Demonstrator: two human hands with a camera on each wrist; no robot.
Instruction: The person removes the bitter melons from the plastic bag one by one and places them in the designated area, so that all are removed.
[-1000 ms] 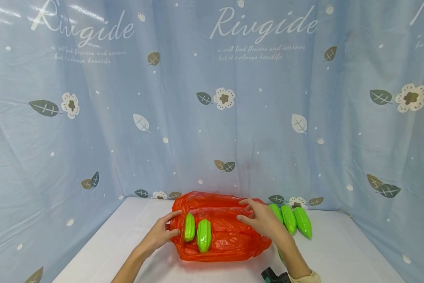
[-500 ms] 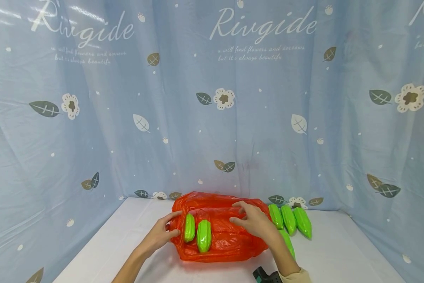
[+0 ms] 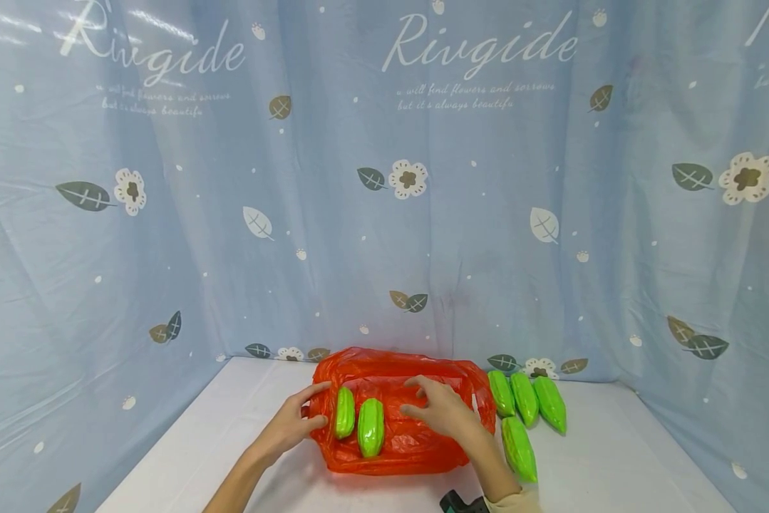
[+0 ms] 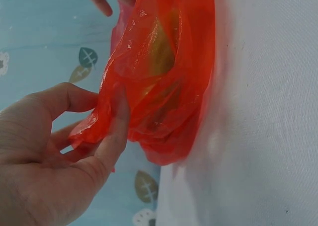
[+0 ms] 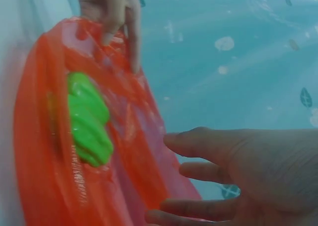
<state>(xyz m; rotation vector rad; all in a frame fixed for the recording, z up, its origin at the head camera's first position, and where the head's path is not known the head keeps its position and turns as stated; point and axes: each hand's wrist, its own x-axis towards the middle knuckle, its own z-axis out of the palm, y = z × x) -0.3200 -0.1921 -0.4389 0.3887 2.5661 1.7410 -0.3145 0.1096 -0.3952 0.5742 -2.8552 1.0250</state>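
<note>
Pinching the left edge of the red bag with the left hand, probably to steady its mouth. Holding nothing in the right hand, with fingers spread above the bag. Can see two green fruits inside it, four others to its right on the counter, perhaps for reach.

Head view bright; glare streaks curtain; right wrist view hazy.

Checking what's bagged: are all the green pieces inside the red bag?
No, two green pieces lie in the red bag, but four others lie on the white table.
</note>
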